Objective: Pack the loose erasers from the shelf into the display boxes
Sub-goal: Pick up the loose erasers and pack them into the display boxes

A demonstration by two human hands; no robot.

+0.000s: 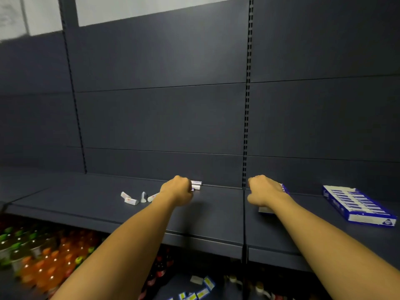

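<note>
Here, label by label, is the view down two bare forearms at a dark shop shelf [134, 215].

Progress: partly done, by my judgement. A blue and white display box [358, 205] at the far right looks full of erasers in rows.

Left to pack: four loose white erasers [138, 198] lie scattered left of centre. More sit near the back panel.

Left hand [178, 189]: reaches forward, fingers curled, gripping a small stack of wrapped erasers [196, 185] whose ends poke out to its right.

Right hand [265, 190]: reaches forward, fingers curled over a second box [285, 189], which is mostly hidden; whether it grips or only rests there, I cannot tell.

Below the shelf: blurred drink bottles [43, 254] at left and a few small packets [203, 286].
</note>
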